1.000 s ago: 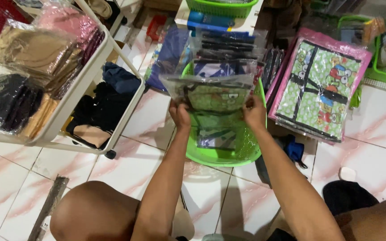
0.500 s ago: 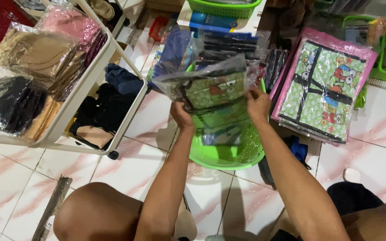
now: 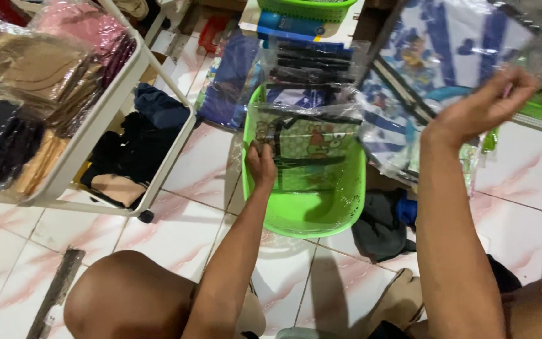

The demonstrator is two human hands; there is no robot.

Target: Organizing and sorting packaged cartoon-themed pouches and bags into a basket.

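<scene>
The left hand pinches the green packet's left edge, standing it in the green basket. The right hand (raised, fingers clamped) grips a blue-and-white packet above the floor.

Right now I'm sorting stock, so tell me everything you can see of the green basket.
The green basket is bright green plastic with perforated walls and a smooth rim, standing upright on the white tiled floor. Flat green-patterned packets in clear wrap stand inside at its far side. The left hand grips the front packet; the near part of its bottom is bare.
</scene>
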